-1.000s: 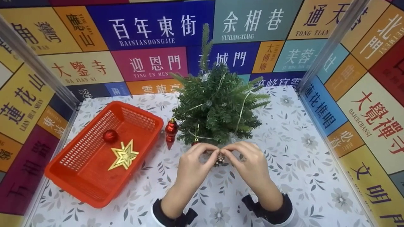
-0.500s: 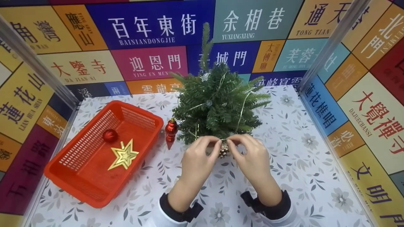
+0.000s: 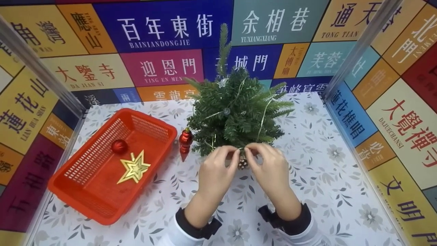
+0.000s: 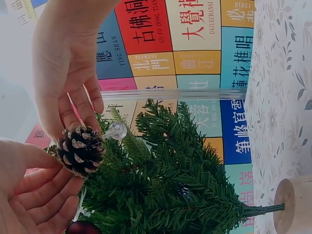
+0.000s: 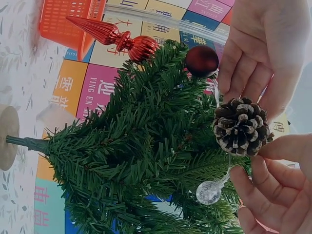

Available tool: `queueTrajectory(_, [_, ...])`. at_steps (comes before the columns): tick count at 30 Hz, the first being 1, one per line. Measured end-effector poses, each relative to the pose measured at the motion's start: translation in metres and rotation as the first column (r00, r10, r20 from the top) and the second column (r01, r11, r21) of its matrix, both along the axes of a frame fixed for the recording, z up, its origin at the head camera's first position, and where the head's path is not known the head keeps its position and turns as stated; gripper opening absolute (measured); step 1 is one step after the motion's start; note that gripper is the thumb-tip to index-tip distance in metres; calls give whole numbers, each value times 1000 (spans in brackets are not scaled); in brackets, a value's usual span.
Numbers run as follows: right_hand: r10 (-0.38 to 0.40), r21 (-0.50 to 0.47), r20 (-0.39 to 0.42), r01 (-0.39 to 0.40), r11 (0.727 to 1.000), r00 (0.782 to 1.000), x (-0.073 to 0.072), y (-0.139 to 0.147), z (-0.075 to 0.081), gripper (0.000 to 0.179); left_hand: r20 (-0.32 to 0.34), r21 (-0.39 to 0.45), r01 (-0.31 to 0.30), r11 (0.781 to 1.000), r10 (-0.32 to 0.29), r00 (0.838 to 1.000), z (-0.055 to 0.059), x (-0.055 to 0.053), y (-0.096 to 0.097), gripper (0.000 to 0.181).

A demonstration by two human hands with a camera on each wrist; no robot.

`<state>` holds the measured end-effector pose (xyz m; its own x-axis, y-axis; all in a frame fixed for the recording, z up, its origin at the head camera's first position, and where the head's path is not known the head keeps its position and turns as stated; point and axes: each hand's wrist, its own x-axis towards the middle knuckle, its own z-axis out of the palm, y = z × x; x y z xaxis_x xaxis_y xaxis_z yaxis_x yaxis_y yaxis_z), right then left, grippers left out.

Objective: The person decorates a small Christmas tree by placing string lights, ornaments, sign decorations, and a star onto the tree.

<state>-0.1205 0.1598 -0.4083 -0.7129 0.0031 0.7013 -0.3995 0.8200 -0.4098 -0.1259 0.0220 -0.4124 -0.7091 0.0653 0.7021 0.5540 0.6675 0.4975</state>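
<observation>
A brown pinecone (image 3: pixel 242 163) with pale scale tips hangs just below the fingertips of both hands, in front of a small green Christmas tree (image 3: pixel 239 112). My left hand (image 3: pixel 215 171) and right hand (image 3: pixel 270 169) each pinch the thin cord above it between thumb and finger. The left wrist view shows the pinecone (image 4: pixel 80 152) close up, with a pinkish cord running up to the right hand (image 4: pixel 68 63). A dark red ball ornament (image 5: pixel 202 61) is on the tree beside the left hand (image 5: pixel 265 48). The hands hide part of the lower branches.
A red plastic basket (image 3: pixel 85 208) on the left holds a red ball (image 3: pixel 119 146) and a gold star (image 3: pixel 136 167). A red drop-shaped ornament (image 3: pixel 185 140) hangs at the tree's left side. A light string with clear bulbs (image 4: pixel 117 130) winds round the branches.
Both hands have moved forward to the tree and slightly right, bringing the pinecone against the lower branches. Basket and tree have stayed in place.
</observation>
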Motion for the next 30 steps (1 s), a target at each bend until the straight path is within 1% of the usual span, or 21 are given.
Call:
queueTrajectory(8, [27, 39, -29, -26, 999, 999, 4, 2, -4, 6, -38, 1, 16, 1000, -16, 999, -6, 3, -3, 6])
queueTrajectory(17, [61, 68, -25, -59, 996, 998, 6, 5, -7, 9, -79, -57, -19, 998, 14, 997, -7, 5, -4, 9])
queueTrajectory(27, [79, 88, 13, -80, 993, 997, 8, 6, -4, 10, -84, -59, -17, 998, 12, 996, -8, 5, -5, 9])
queueTrajectory(30, [87, 90, 14, -88, 992, 996, 8, 6, -4, 12, -82, -54, -7, 999, 3, 997, -7, 6, -5, 9])
